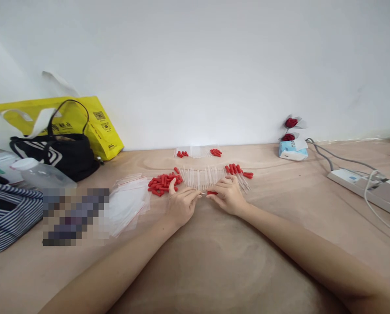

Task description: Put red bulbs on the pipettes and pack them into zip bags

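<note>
My left hand (183, 204) pinches the left end of a thin clear stick (204, 193), low over the table's middle. Around a red cap (211, 192) at the stick's right end, the fingers of my right hand (227, 194) are closed. Just beyond both hands lies a row of thin clear sticks (200, 176). A pile of red caps (164, 183) sits left of the row, beside my left hand. Several sticks with red ends (236, 169) lie beyond my right hand. Farther back, clear bags (199, 151) hold small red pieces.
Clear zip bags (128, 203) are stacked at left, near a pixelated object (77, 218). Beyond are a plastic bottle (44, 174), a black bag (67, 152) and a yellow bag (106, 131). At right are a tissue pack (293, 149) and a power strip (355, 181) with cables.
</note>
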The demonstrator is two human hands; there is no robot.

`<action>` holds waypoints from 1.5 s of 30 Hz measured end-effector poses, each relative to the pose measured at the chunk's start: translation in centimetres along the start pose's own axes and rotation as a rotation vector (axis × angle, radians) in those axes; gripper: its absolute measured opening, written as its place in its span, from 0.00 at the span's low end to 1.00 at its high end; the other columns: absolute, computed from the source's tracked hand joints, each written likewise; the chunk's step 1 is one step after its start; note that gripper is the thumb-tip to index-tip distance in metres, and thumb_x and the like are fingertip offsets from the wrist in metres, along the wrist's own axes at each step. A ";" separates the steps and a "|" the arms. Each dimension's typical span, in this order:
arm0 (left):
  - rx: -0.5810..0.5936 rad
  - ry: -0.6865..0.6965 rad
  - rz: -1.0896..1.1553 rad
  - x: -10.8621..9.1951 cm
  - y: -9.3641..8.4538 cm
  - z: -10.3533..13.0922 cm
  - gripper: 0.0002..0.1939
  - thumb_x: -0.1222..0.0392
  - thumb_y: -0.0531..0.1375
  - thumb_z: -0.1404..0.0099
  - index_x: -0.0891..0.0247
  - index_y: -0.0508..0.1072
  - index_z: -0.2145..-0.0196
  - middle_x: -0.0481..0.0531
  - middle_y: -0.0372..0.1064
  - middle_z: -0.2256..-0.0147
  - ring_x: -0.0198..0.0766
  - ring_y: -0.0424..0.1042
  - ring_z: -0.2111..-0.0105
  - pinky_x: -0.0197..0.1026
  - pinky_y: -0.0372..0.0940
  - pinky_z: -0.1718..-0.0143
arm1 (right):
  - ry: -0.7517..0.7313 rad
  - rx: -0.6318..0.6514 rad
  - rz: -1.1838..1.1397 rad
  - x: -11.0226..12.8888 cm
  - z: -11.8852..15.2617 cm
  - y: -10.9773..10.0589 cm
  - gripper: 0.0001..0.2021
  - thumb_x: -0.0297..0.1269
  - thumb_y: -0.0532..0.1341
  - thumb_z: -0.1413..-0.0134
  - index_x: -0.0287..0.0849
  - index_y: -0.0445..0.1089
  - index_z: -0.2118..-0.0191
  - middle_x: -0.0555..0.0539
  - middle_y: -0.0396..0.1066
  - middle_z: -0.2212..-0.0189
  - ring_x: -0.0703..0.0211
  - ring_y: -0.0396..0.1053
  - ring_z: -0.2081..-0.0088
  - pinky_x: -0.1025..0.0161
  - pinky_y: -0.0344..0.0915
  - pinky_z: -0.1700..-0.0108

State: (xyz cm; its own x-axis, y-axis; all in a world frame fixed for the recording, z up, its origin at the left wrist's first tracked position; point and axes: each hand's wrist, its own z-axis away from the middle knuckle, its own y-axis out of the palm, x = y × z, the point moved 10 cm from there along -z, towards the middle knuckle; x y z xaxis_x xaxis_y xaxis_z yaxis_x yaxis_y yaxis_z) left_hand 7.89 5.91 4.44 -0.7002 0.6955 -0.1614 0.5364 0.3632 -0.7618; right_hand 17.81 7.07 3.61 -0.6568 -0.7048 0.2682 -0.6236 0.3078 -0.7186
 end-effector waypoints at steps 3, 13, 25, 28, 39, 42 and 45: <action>-0.020 0.003 0.003 0.1 -0.1 -0.1 0.10 0.62 0.50 0.36 0.58 0.72 0.67 0.46 0.74 0.70 0.36 0.72 0.66 0.58 0.34 0.44 | 0.061 0.003 -0.114 -0.8 0.0 0.0 0.10 0.44 0.57 0.48 0.47 0.71 0.65 0.50 0.72 0.74 0.61 0.64 0.69 0.55 0.46 0.55; 0.000 0.018 0.035 -0.2 0.0 0.0 0.09 0.63 0.52 0.38 0.58 0.72 0.68 0.45 0.74 0.71 0.36 0.72 0.66 0.57 0.33 0.44 | 0.142 0.073 -0.297 -1.8 -0.4 -0.4 0.07 0.42 0.61 0.53 0.47 0.73 0.69 0.51 0.71 0.78 0.62 0.65 0.70 0.50 0.44 0.50; 0.095 -0.101 0.213 0.7 1.0 0.1 0.23 0.56 0.49 0.37 0.63 0.50 0.46 0.52 0.72 0.61 0.39 0.66 0.54 0.54 0.34 0.44 | 0.549 -0.204 -0.762 -7.0 -1.3 -1.1 0.27 0.47 0.58 0.54 0.41 0.55 0.49 0.51 0.68 0.76 0.61 0.68 0.70 0.63 0.63 0.66; 0.140 -0.130 0.207 1.0 1.6 0.1 0.21 0.55 0.49 0.37 0.61 0.50 0.47 0.50 0.71 0.60 0.40 0.64 0.53 0.55 0.34 0.45 | 0.714 -0.205 -0.406 -12.4 -0.8 -4.3 0.29 0.44 0.56 0.52 0.34 0.51 0.47 0.50 0.69 0.77 0.60 0.67 0.71 0.62 0.62 0.66; 0.171 -0.109 0.175 0.8 2.0 0.0 0.15 0.57 0.47 0.35 0.59 0.57 0.51 0.46 0.72 0.65 0.37 0.67 0.58 0.53 0.37 0.45 | 0.889 0.100 0.237 -16.9 0.2 -2.1 0.19 0.43 0.57 0.52 0.34 0.67 0.58 0.38 0.70 0.63 0.55 0.67 0.61 0.66 0.60 0.65; 0.171 -0.111 0.170 0.8 2.1 0.0 0.14 0.57 0.46 0.35 0.59 0.58 0.52 0.46 0.72 0.65 0.37 0.67 0.58 0.53 0.36 0.45 | 0.916 0.128 0.276 -18.1 0.3 -2.9 0.21 0.46 0.56 0.53 0.35 0.67 0.56 0.38 0.70 0.62 0.54 0.67 0.60 0.66 0.60 0.65; 0.173 -0.112 0.159 0.9 2.1 0.0 0.14 0.57 0.46 0.35 0.59 0.60 0.53 0.47 0.72 0.65 0.38 0.67 0.58 0.54 0.36 0.45 | 0.970 0.157 0.317 -19.7 1.3 -4.2 0.18 0.44 0.53 0.50 0.37 0.69 0.59 0.39 0.71 0.63 0.54 0.68 0.62 0.65 0.59 0.66</action>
State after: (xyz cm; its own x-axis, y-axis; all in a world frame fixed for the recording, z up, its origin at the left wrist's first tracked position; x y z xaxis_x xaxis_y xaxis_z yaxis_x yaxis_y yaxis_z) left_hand 8.43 7.28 2.71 -0.6665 0.6590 -0.3484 0.5617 0.1366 -0.8160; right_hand 33.93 18.84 0.56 -0.8845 0.2343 0.4035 -0.3451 0.2534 -0.9037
